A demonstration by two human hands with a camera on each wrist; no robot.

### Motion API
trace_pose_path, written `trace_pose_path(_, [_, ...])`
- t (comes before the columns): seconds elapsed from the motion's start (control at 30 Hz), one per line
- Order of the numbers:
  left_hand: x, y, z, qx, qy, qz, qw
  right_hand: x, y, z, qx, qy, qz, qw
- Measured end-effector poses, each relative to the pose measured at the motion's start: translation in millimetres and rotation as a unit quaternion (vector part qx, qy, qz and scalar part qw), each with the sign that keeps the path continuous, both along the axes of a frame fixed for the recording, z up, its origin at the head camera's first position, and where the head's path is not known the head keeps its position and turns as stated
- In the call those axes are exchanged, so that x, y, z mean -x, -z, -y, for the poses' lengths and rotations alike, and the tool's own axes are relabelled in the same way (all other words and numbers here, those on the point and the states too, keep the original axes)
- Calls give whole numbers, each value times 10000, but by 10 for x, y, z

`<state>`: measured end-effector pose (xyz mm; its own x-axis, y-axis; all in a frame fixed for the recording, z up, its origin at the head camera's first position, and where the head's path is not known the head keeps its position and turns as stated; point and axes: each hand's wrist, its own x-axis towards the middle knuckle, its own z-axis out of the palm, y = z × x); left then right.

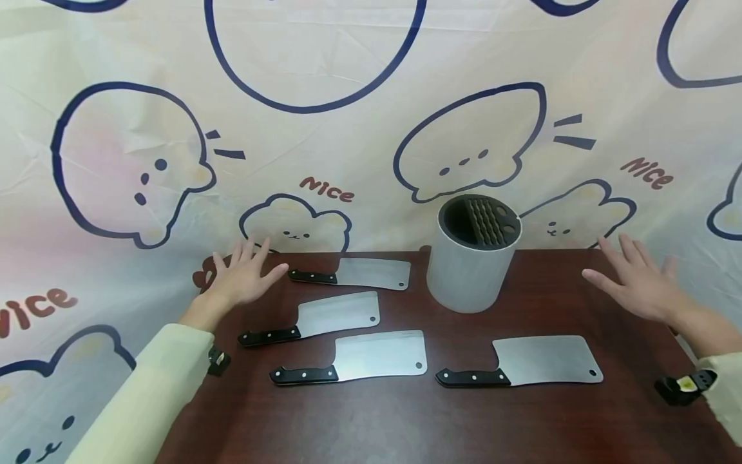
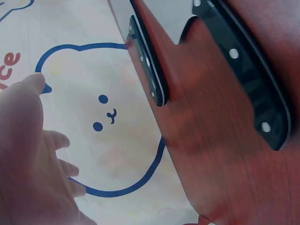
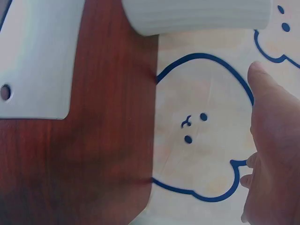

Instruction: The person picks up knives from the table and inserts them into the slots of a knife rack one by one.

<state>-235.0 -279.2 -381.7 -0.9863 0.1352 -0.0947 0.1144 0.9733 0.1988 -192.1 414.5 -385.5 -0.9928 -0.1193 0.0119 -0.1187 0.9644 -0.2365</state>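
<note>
My left hand [image 1: 239, 278] is held out with spread fingers at the table's far left, holding nothing. Nearest to it is the black handle of the back cleaver [image 1: 373, 273]. A second cleaver [image 1: 339, 314] and a front-left cleaver [image 1: 379, 354] lie below that one, handles to the left. The right hand [image 1: 640, 290], also spread and holding nothing, is over the far right side. Between the hands stands a white round knife block [image 1: 472, 277] with a black slotted top. In front of it, toward the right, lies another cleaver [image 1: 545, 361]; its blade [image 3: 40, 61] shows in the right wrist view.
The dark brown wooden table [image 1: 359, 419] ends at the back against a pale cloth [image 1: 359, 148] printed with cartoon faces. The cloth also runs along the left side. Black straps circle both wrists, below pale sleeves [image 1: 151, 386].
</note>
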Motion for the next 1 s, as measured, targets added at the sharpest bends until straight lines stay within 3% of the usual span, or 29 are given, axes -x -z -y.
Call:
trace_pose_path(0.27, [91,-22,-46,-494,305,-148,9982,98,-185,218,876,-418,-378,9946])
trace_pose_path(0.47, [195,61,-126,-841,479,-235,9950,117,-333,447,1787,-432,-122,9829])
trace_pose_path(0.73, [351,260,-191,-1369,426,124,9896,202,-412,799,2999,-284,77,9535])
trace_pose_path(0.87, [450,404,-191,-1718,370,180,9843,246,-419,954,3543,-114,178,9349])
trace_pose_path(1.0, [527,581,-155,-1990,253,255,9793,299,-399,1095,3854,-70,151,9226])
